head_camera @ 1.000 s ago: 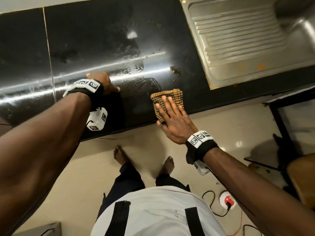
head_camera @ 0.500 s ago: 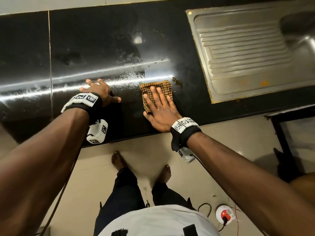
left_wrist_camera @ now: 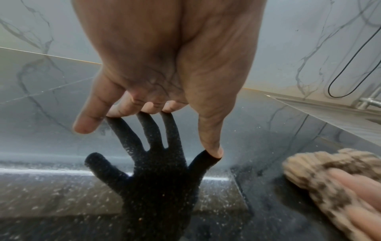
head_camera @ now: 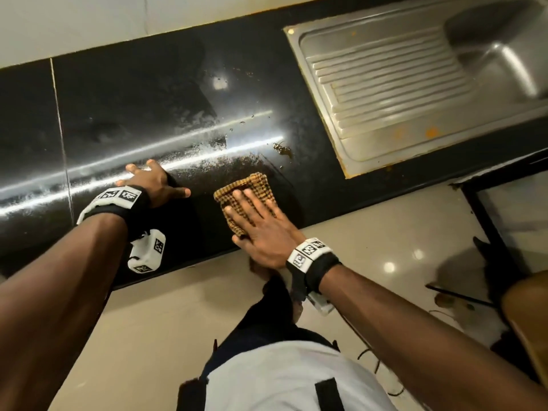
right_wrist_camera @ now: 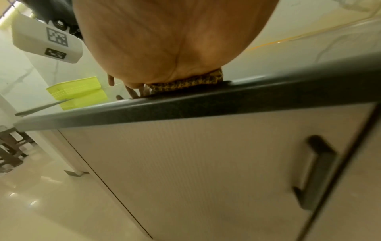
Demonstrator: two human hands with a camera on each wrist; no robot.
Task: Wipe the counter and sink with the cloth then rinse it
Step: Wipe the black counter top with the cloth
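Flat-palmed, the right hand [head_camera: 261, 229] presses the checked cloth [head_camera: 252, 185] onto the black counter [head_camera: 133, 114] near its front edge — fingers straight, spreading pressure for wiping. Left hand [head_camera: 151, 180] rests fingertips-down beside it, holding nothing, probably as a brace. A brown spill [head_camera: 281, 148] lies just beyond the cloth; the sink [head_camera: 385, 84] — well to the right — looks unwiped.

A home kitchen is showing here: a polished black stone counter [head_camera: 133, 114] is running along a marble-look tiled wall [left_wrist_camera: 309, 40], with a stainless steel sink [head_camera: 489, 54] and ribbed drainboard [head_camera: 385, 84] set into it. A pale cabinet door [right_wrist_camera: 206, 163] with a dark handle [right_wrist_camera: 313, 171] is sitting below (glossy cream floor tiles [head_camera: 148, 336] underfoot).
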